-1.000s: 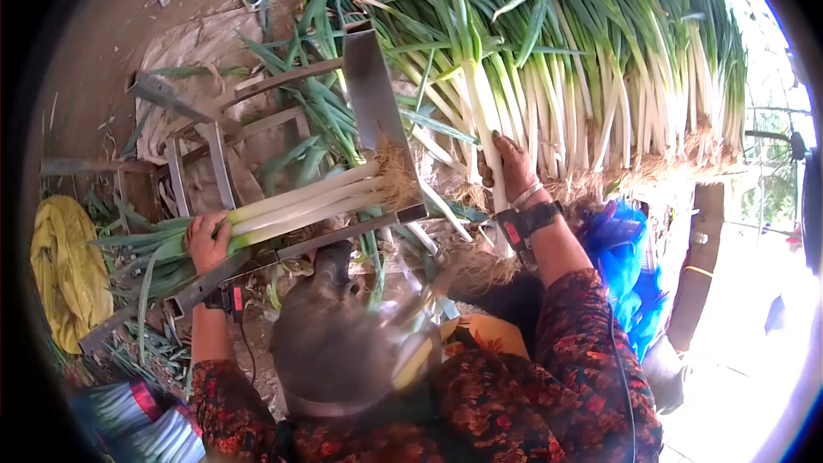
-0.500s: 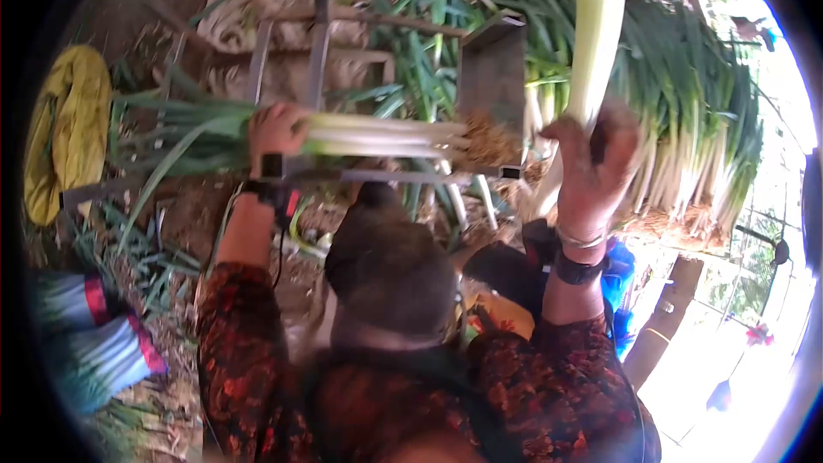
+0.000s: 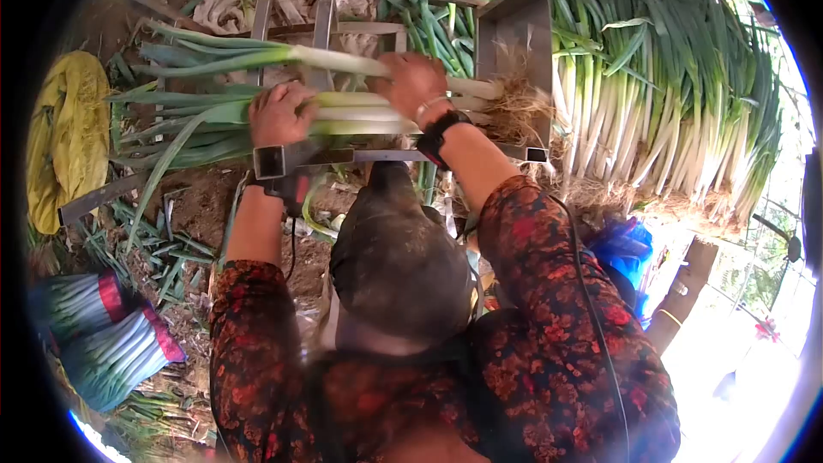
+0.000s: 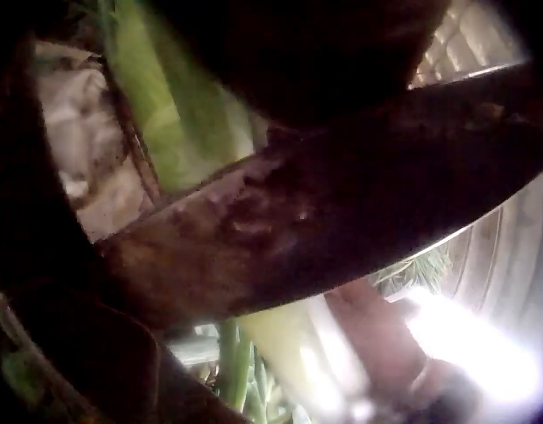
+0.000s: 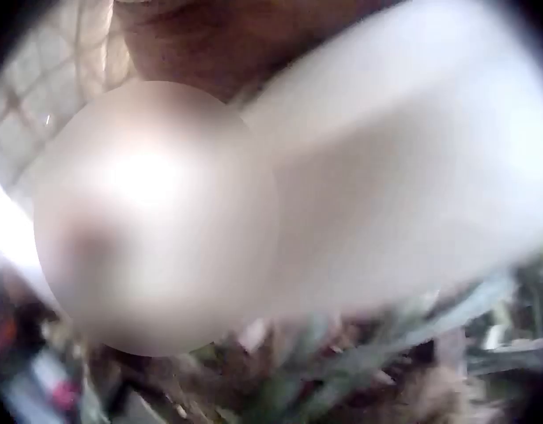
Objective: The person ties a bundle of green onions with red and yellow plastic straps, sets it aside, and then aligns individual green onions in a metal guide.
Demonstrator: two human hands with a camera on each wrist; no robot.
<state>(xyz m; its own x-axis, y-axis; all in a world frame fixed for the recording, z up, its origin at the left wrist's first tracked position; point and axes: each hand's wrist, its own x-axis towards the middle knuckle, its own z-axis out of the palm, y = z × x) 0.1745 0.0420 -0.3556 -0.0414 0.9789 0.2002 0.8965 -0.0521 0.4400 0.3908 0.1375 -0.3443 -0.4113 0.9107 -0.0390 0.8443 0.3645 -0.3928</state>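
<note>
Several long green onions [image 3: 360, 127] lie side by side in a metal frame, their roots [image 3: 519, 116] against its upright end plate [image 3: 514, 39]. My left hand [image 3: 281, 114] grips them where white turns to green. My right hand [image 3: 411, 84] holds another green onion [image 3: 336, 59] along the far side of the bunch, its leaves pointing left. In the left wrist view, pale and green stalks [image 4: 179, 132] show past a dark band. A blurred white stalk [image 5: 413, 168] fills much of the right wrist view.
A big pile of green onions [image 3: 651, 103] stands at the right, roots toward me. Red-taped bundles [image 3: 129, 360] lie at lower left, below a yellow sack [image 3: 69, 141]. Loose leaves litter the ground. A blue plastic bag [image 3: 624, 253] sits near my right elbow.
My right hand has taken a green onion from the pile, raised it, and brought it left over the frame beside the bunch. My left hand has stayed on the bunch.
</note>
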